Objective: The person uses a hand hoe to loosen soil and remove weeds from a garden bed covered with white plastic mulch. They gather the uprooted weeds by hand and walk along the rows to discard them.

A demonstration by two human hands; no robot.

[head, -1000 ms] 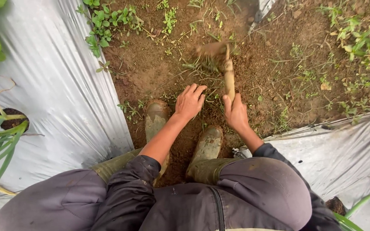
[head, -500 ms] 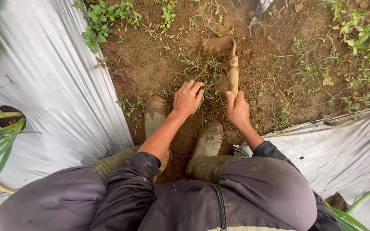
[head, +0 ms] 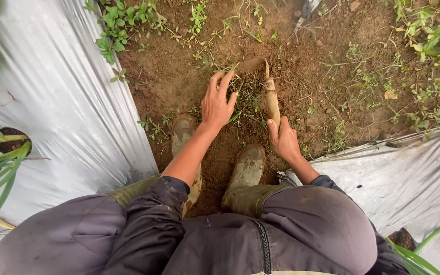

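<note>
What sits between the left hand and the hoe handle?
In the head view, a clump of grassy weeds on loose soil lies between the left hand and the hoe handle, gripped by the right hand.

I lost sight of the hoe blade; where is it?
In the head view, the hoe blade sits top centre in the soil, beside the weed clump by the left hand.

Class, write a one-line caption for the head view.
Left hand grasps weeds while right hand grips a hand hoe.

1. right hand point(head: 285, 142) grips the wooden handle of a small hoe point(head: 270, 94), blade sunk in brown soil point(head: 179, 81).
2. left hand point(head: 217, 104) spreads its fingers on a clump of weeds point(head: 248, 91) beside the blade.
3. muddy green boots point(head: 246, 170) stand between silver mulch sheets point(head: 62, 112).
</note>
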